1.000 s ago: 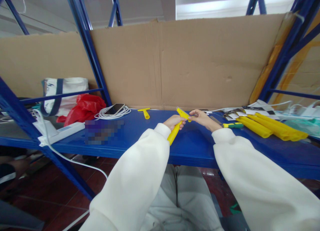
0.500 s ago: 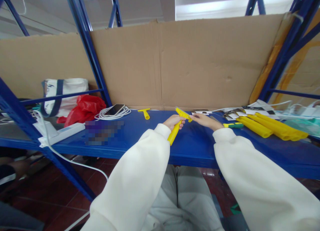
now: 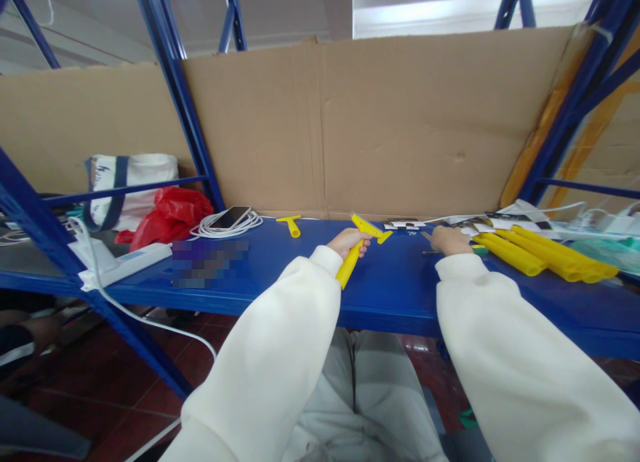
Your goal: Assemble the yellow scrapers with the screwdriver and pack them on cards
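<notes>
Holding the yellow scraper (image 3: pixel 349 268) while fetching a tool seems the step in hand, and the next move likely calls for a sure grip on the screwdriver (image 3: pixel 481 250). The scraper's neck sits clamped in the left hand (image 3: pixel 349 241), head jutting above the fingers, handle slanting below, over the shelf (image 3: pixel 395 292); the right hand (image 3: pixel 449 240) covers the screwdriver, whether closed I cannot tell.
</notes>
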Action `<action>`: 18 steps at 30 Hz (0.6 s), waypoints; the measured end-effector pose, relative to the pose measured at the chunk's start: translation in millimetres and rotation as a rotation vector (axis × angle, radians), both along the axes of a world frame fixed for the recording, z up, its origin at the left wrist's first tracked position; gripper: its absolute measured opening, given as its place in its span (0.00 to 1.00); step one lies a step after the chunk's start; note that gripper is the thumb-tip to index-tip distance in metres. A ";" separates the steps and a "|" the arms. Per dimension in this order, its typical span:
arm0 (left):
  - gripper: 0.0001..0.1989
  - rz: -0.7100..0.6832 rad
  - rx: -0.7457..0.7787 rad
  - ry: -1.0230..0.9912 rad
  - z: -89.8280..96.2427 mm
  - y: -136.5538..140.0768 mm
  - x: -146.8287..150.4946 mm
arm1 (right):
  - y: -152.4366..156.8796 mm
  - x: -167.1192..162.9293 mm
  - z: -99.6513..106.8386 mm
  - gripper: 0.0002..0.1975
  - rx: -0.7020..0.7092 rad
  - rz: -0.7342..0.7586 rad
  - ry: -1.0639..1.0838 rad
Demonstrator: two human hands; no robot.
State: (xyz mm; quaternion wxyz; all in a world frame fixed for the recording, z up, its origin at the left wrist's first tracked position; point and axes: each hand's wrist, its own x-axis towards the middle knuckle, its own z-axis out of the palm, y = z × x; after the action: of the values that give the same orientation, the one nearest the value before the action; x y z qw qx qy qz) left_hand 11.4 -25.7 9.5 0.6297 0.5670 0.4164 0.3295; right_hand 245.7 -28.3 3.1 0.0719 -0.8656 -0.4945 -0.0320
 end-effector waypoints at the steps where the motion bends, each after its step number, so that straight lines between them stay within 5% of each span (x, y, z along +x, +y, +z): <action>1: 0.12 -0.004 0.000 0.000 0.0 0.0 -0.2 | -1.1 -1.0 0.8 0.22 -0.010 0.000 -0.007; 18: 0.08 -0.008 -0.005 0.000 0.7 -1.7 -0.4 | 6.7 -1.0 -7.2 0.20 -0.107 0.235 0.005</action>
State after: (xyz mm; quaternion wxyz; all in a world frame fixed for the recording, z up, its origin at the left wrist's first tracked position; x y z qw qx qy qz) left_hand 11.0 -27.4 10.1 0.6325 0.5669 0.4152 0.3259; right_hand 244.7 -21.5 -4.1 0.0298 -0.8045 -0.5932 0.0053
